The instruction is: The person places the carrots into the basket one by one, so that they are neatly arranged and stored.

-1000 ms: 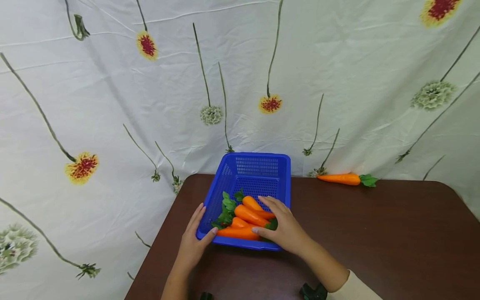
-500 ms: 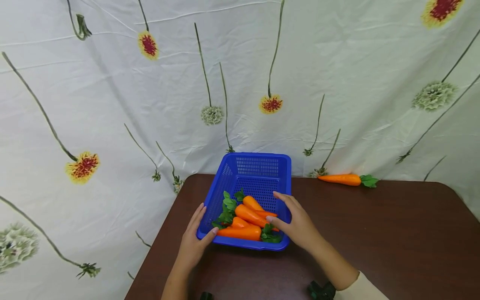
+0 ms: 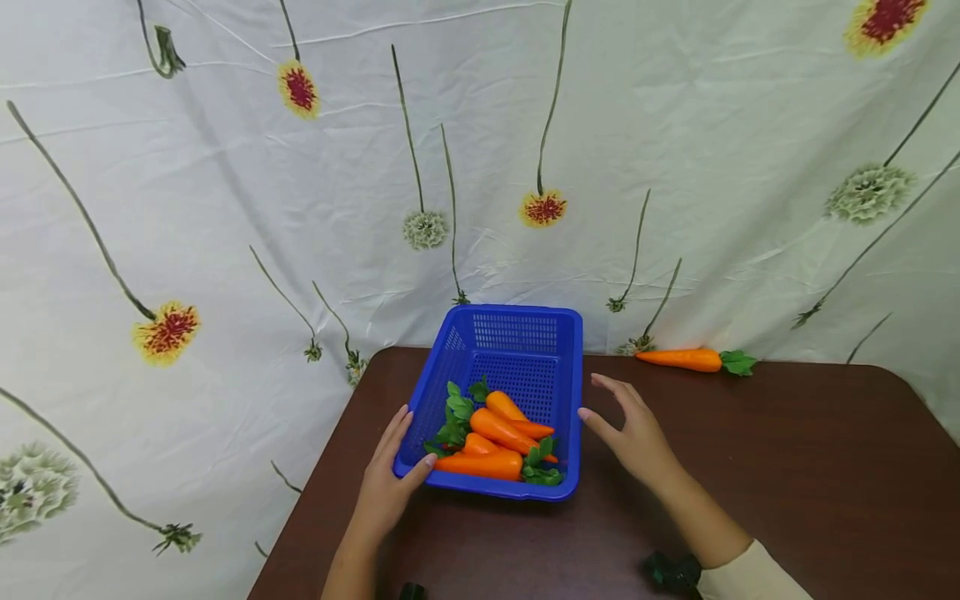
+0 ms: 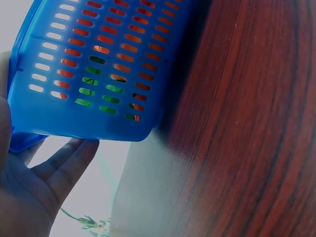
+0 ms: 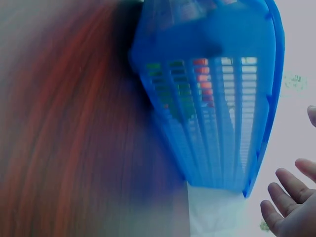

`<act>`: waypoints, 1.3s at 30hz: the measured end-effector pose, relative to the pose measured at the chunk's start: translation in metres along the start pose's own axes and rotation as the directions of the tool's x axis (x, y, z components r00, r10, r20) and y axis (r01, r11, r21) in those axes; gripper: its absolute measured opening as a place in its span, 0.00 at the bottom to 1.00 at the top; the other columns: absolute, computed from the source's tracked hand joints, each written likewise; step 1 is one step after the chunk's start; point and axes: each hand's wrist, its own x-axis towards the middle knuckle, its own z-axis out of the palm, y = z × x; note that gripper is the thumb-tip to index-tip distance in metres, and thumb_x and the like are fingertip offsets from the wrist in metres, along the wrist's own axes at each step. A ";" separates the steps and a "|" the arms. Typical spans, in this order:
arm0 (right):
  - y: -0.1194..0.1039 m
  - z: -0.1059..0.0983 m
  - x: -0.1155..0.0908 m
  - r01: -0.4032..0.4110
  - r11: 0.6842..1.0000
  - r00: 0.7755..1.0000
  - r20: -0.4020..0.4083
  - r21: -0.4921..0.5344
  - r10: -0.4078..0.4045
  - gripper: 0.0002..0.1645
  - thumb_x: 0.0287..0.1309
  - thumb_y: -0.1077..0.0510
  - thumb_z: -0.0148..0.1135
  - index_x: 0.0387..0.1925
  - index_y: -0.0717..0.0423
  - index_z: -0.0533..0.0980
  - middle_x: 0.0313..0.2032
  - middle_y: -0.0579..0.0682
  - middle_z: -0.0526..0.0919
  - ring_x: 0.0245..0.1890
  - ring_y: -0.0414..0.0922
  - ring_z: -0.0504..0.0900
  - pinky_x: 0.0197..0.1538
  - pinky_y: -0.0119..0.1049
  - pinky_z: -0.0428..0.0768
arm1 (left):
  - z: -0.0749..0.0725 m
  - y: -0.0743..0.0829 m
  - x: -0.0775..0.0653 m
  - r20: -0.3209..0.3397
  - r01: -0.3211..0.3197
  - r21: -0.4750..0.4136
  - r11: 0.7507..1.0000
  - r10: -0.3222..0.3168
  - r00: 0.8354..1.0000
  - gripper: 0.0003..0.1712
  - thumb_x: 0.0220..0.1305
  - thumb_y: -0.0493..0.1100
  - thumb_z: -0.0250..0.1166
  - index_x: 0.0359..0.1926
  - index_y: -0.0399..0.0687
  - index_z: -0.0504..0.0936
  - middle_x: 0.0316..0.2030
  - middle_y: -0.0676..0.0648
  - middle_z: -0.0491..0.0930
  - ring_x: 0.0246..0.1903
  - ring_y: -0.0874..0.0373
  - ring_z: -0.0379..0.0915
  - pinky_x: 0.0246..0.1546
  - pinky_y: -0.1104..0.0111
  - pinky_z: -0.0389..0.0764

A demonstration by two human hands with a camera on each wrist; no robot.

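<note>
A blue plastic basket [image 3: 576, 367] stands on the dark wooden table, with several orange carrots [image 3: 480, 465] with green leaves lying in its near half. At its near left corner rests my left hand [image 3: 382, 492], thumb over the front rim and fingers along the outer left side. In the left wrist view those fingers [image 4: 74, 165] look fairly straight below the slotted basket wall. My right hand [image 3: 637, 437] hovers right of the basket, apart from it, with thumb and fingers spread and nothing in them. Spread fingers [image 5: 291, 185] also show in the right wrist view.
One more carrot [image 3: 682, 359] lies at the table's back edge, right of the basket. A flower-printed white cloth [image 3: 480, 167] hangs behind the table [image 3: 787, 467]. A dark object [image 3: 671, 573] sits by the right sleeve.
My right hand has drawn back from over the leafy end of the front carrot, moving right and out past the basket's rim. The left hand and basket have stayed put.
</note>
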 end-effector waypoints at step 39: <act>0.083 -0.102 0.037 -0.169 0.956 0.985 -0.013 -0.241 0.171 0.48 0.70 0.35 0.56 0.75 0.66 0.59 0.71 0.72 0.62 0.70 0.71 0.62 0.66 0.72 0.63 | 0.000 0.002 -0.001 -0.002 0.000 0.002 1.000 0.000 1.000 0.44 0.65 0.53 0.69 0.78 0.60 0.61 0.80 0.56 0.53 0.79 0.45 0.50 0.75 0.39 0.54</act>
